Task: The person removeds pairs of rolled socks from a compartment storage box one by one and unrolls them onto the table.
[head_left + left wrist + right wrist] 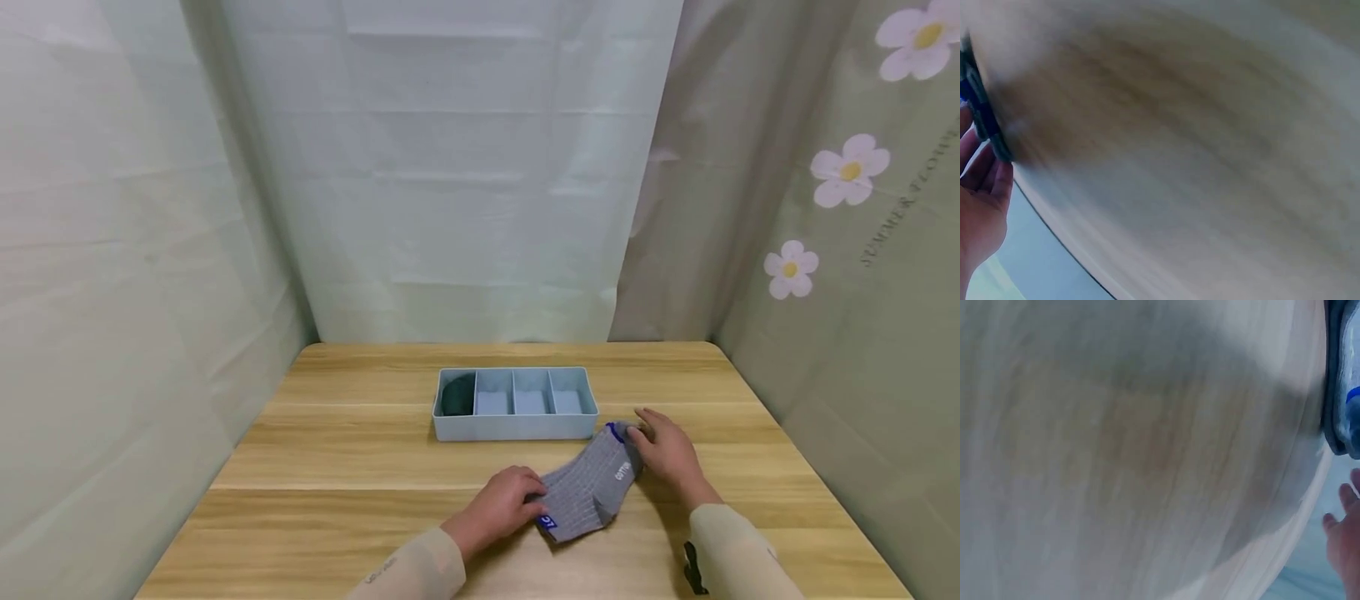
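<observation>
Flat on the table lies a pair of grey ribbed socks (581, 492), with a blue band, white COTTON lettering and a blue patch at the cuff. Two layers show at their edge in the left wrist view. At the cuff end my left hand (504, 502) pinches the socks between thumb and fingers. My right hand (669, 451) is at the toe end, thumb beside the fabric and fingers spread. Behind the socks stands a light blue box (517, 428) with several compartments. Its leftmost compartment holds a dark green rolled bundle (458, 395); the others show bare floors.
The wooden table (330, 450) extends to both sides of the box. Pale curtains (465, 192) hang around it, with flowers printed on the right one. A dark strap-like item (694, 568) shows beside the right sleeve.
</observation>
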Tool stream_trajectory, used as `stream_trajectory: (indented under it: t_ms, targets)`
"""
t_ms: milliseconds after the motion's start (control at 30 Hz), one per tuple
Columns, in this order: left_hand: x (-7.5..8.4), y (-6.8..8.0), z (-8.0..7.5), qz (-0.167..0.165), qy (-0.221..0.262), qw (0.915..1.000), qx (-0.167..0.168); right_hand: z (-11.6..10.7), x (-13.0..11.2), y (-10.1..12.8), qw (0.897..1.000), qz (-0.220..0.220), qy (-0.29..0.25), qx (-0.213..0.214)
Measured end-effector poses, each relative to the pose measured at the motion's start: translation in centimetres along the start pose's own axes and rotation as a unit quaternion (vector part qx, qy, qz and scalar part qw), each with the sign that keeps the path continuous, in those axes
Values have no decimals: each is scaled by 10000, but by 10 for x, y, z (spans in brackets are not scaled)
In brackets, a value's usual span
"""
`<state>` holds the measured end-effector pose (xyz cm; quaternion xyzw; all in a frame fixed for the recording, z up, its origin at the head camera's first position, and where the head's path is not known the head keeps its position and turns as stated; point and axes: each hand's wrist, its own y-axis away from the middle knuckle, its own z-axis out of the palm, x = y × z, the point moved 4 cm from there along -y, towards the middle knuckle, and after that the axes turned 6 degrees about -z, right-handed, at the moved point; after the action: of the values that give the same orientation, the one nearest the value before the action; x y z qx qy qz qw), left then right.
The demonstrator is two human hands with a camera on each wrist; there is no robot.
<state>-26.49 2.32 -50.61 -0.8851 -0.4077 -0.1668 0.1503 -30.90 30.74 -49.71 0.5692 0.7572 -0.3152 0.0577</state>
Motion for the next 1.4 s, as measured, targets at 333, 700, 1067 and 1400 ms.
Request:
stream_trajectory:
  t_ms: [333,700,1067,1400]
  targets:
    - [24,1,1,24,-700,9975,34,7,-21,11,9614,-2223,1603,-231]
    - [35,10,24,-310,-1993,9732,-1104,23,-11,6,9668,-1270,1336,-1769]
    - [13,16,15,-84,-1939,9714,-1371,30,-6,8,9676,-840,1151,-2085]
    - [-8,16,24,13,-2018,9699,-1360,32,1,14,9733,-500,1110,-1947]
